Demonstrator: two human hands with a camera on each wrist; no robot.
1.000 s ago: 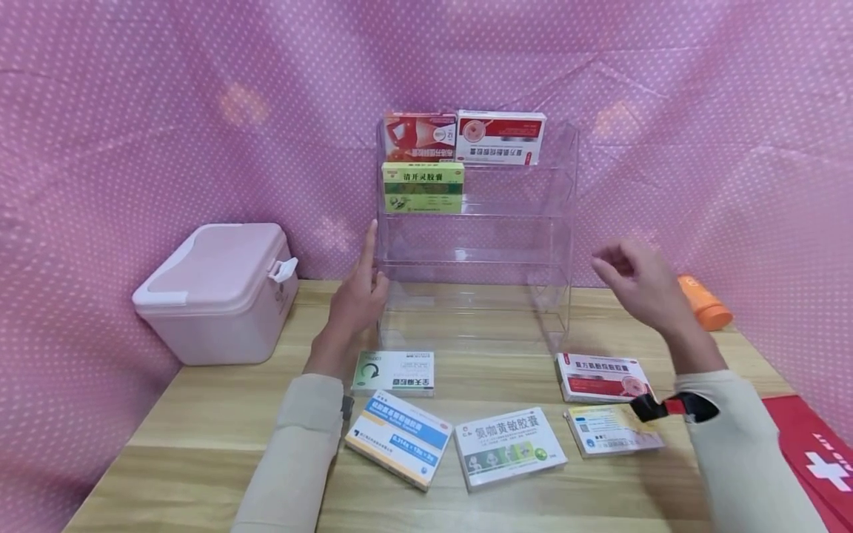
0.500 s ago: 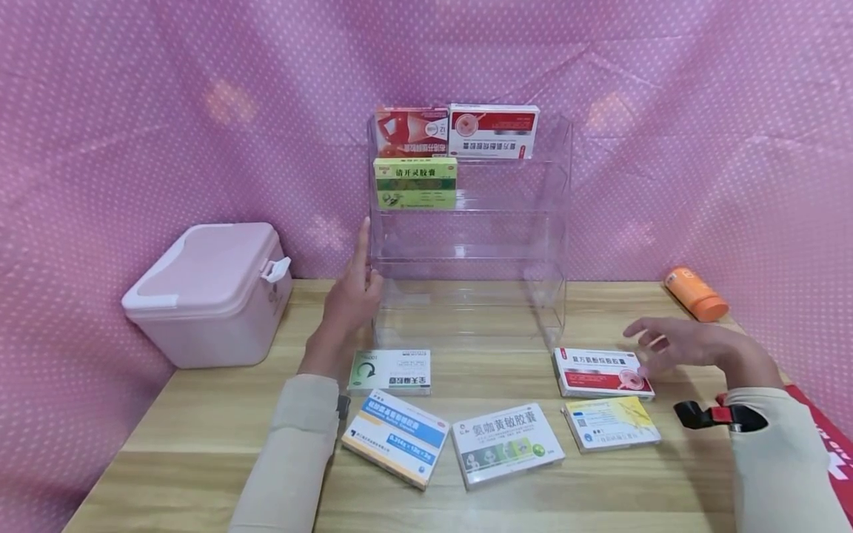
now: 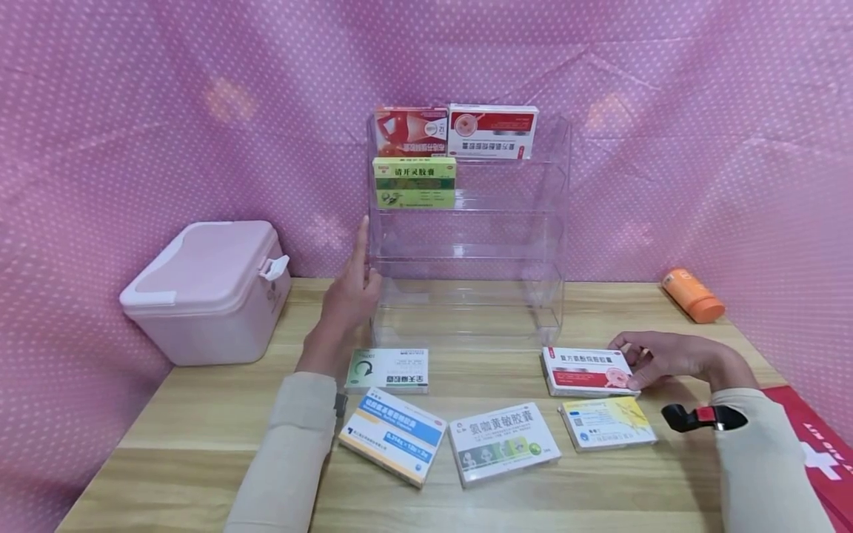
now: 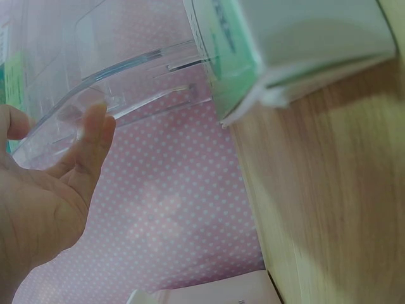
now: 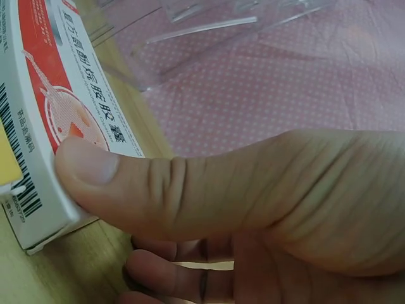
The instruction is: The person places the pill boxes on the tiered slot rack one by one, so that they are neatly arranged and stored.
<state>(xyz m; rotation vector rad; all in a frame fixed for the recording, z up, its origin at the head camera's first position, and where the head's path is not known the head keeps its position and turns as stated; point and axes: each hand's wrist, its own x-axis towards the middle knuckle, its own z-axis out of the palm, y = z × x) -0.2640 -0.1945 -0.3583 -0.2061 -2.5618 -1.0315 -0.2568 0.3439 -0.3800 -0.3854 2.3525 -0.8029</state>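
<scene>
At lower right of the frame, a right hand point(image 3: 676, 360) pinches one end of a red-and-white box point(image 3: 581, 369); left of center, a left hand point(image 3: 349, 297), index finger straight, rests against the clear rack point(image 3: 466, 258). The end-only hold could let the box tilt.

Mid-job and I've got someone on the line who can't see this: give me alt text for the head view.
A person's right hand grips a red-and-white medicine box on a wooden table, while the left hand is at the left side of a clear tiered rack. Three boxes fill spots on its upper tiers; four more boxes lie in front.
</scene>
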